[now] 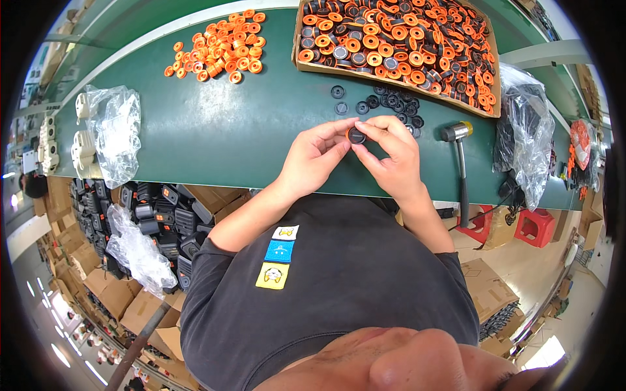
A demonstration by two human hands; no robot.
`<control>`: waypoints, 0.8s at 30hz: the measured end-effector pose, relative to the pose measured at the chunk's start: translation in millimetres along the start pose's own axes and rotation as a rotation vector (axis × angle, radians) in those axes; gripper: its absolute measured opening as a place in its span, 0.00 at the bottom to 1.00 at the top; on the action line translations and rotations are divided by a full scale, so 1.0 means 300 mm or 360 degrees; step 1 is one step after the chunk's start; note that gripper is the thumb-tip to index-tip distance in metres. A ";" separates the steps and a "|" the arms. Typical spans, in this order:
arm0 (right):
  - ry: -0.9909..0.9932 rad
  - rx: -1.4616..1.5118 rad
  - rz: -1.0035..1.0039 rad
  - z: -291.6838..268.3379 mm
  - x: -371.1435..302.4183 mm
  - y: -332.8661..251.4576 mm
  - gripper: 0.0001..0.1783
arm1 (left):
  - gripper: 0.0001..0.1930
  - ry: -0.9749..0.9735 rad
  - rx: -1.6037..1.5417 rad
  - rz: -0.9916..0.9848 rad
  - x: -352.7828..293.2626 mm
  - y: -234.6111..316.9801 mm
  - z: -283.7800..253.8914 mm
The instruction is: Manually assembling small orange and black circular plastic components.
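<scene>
A small round knob (356, 136), with a black disc face and an orange rim, is held in front of my chest over the near part of the bench. My left hand (312, 159) pinches its left side between thumb and fingers. On the other side, the thumb and fingers of my right hand (394, 156) also close on it. Just beyond my hands lie several loose black discs (372, 101). Farther back on the left is a pile of orange rings (228, 49). A shallow cardboard box (399, 85) at the back right is heaped with orange-and-black knobs (398, 45).
Right of my hands, a mallet (462, 159) lies across the green bench (208, 140), its handle toward me. Clear plastic bags (116, 137) and white plastic parts (83, 148) sit at the left. More plastic (531, 124) is at the right. Black housings (163, 221) fill boxes below.
</scene>
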State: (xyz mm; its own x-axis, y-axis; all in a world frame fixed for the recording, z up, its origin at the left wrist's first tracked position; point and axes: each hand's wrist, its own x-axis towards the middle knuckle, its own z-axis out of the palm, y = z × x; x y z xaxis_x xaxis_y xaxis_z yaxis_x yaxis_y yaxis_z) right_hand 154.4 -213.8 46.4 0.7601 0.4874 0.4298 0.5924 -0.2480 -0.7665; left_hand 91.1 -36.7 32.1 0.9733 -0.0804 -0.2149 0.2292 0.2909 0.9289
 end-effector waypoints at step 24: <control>-0.0052 -0.0128 0.0024 0.008 -0.003 -0.044 0.18 | 0.22 -0.0003 0.0060 0.0101 -0.035 0.032 0.016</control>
State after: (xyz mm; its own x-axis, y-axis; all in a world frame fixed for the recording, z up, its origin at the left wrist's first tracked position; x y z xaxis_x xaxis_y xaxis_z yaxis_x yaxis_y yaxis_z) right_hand 145.2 -208.9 54.9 0.7608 0.5097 0.4018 0.6015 -0.3214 -0.7314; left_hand 83.0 -37.8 44.7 0.9858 -0.0647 -0.1547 0.1663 0.2595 0.9513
